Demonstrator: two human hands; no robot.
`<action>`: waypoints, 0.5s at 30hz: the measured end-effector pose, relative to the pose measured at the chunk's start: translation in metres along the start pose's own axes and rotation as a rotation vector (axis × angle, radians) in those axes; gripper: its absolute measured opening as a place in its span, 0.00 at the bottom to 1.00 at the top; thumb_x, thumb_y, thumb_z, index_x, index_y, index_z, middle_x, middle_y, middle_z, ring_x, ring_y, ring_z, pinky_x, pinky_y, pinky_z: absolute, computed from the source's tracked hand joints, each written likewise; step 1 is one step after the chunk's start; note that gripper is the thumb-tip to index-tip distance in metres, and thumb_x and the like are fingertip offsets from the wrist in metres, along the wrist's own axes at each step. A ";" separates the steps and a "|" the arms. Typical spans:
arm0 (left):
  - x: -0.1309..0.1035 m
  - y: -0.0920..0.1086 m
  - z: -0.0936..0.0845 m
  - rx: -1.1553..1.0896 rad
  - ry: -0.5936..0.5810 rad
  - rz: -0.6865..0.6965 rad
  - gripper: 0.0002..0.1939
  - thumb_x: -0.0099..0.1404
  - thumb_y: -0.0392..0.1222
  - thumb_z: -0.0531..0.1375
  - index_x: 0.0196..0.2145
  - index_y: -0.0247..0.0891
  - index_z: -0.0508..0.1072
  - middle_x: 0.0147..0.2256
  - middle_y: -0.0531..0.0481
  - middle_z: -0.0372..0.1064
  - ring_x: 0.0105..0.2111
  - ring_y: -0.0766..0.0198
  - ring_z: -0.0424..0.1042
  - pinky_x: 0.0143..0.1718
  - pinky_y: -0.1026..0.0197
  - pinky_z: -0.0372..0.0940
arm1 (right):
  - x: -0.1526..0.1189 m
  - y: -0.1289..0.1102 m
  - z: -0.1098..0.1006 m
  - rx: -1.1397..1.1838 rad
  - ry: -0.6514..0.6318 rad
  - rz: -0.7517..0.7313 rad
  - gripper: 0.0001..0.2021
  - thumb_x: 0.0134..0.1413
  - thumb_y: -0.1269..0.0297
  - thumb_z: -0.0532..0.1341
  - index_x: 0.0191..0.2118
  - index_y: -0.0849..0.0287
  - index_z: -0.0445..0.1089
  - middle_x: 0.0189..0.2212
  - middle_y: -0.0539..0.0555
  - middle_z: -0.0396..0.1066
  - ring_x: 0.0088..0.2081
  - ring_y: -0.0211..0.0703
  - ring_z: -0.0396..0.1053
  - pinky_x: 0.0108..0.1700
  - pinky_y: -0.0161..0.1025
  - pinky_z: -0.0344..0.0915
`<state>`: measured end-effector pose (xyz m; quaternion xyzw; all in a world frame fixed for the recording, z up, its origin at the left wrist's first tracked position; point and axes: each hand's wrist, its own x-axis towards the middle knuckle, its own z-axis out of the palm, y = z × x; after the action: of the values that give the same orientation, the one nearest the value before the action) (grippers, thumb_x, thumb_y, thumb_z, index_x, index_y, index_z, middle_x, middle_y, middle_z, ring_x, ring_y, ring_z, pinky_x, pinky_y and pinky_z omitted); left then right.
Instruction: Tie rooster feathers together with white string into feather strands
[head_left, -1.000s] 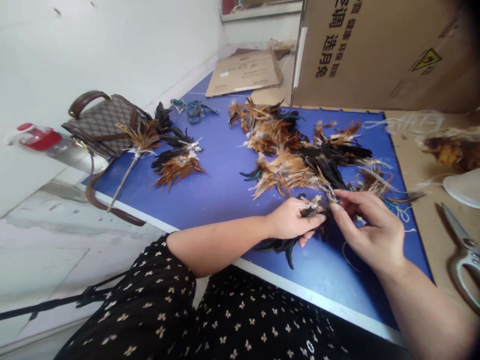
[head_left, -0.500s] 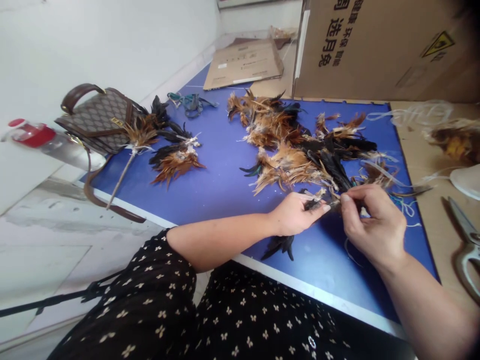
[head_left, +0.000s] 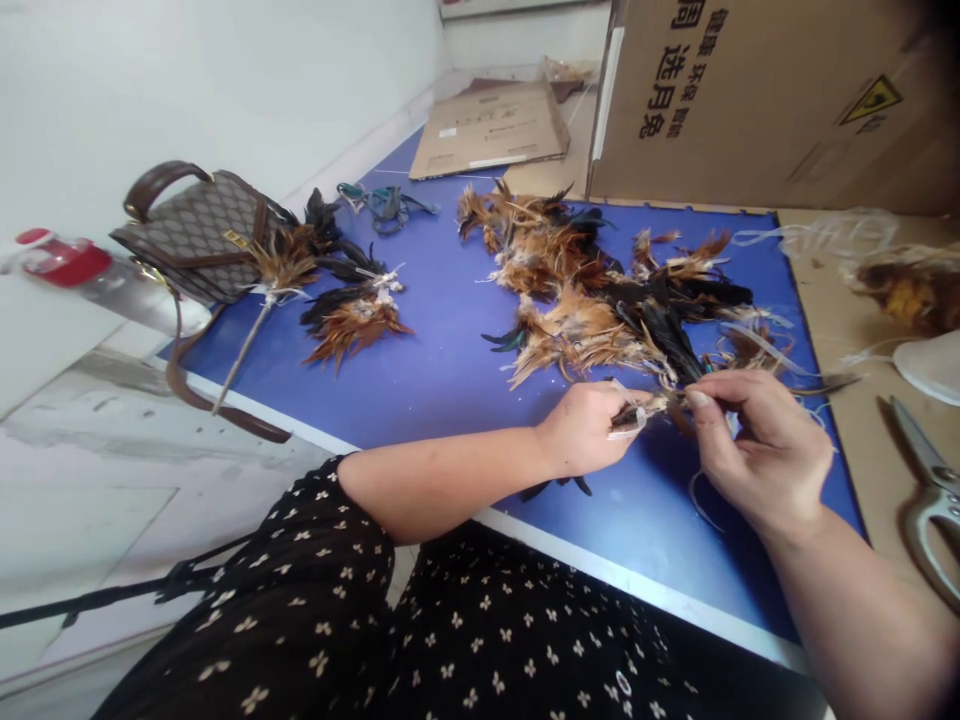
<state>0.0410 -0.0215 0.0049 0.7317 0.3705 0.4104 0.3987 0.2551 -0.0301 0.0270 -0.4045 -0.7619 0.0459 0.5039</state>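
Clutching feather bundle [head_left: 630, 414] in left hand [head_left: 585, 428]; right hand [head_left: 761, 445], grip pinched on bundle's thin end

Left fingers [head_left: 602, 398] curl; right fingers [head_left: 741, 388] pinch nearby.

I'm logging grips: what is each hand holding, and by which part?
The left hand holds a feather bundle near its pale end. The right hand's fingers pinch just beyond that end; exactly what they pinch cannot be told.
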 end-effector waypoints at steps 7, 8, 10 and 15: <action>0.001 0.000 0.000 -0.404 -0.041 -0.295 0.18 0.75 0.54 0.66 0.48 0.34 0.83 0.24 0.56 0.69 0.22 0.68 0.68 0.30 0.61 0.69 | -0.003 0.012 0.005 0.016 0.013 -0.008 0.06 0.67 0.71 0.69 0.45 0.53 0.79 0.40 0.55 0.81 0.40 0.48 0.80 0.44 0.48 0.77; 0.001 0.001 0.000 -0.464 -0.036 -0.312 0.18 0.74 0.54 0.67 0.48 0.34 0.83 0.25 0.56 0.70 0.24 0.69 0.68 0.32 0.62 0.69 | -0.004 0.014 0.005 0.035 0.007 0.013 0.06 0.67 0.71 0.69 0.46 0.53 0.79 0.40 0.56 0.81 0.40 0.48 0.80 0.44 0.47 0.77; 0.002 0.003 0.002 -0.554 0.024 -0.339 0.18 0.74 0.54 0.68 0.44 0.34 0.82 0.31 0.52 0.74 0.29 0.69 0.70 0.37 0.62 0.70 | -0.008 0.016 0.005 0.079 -0.009 0.069 0.07 0.68 0.70 0.69 0.49 0.53 0.80 0.42 0.56 0.82 0.40 0.48 0.81 0.42 0.47 0.77; 0.005 0.009 0.003 -0.723 0.002 -0.499 0.21 0.68 0.57 0.73 0.39 0.34 0.79 0.27 0.56 0.69 0.24 0.73 0.64 0.27 0.66 0.60 | -0.012 0.015 0.004 0.143 -0.031 0.091 0.07 0.69 0.66 0.69 0.50 0.53 0.81 0.43 0.57 0.82 0.41 0.48 0.82 0.43 0.48 0.80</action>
<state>0.0477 -0.0216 0.0137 0.4327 0.3688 0.4055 0.7158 0.2619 -0.0270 0.0092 -0.4011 -0.7452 0.1292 0.5169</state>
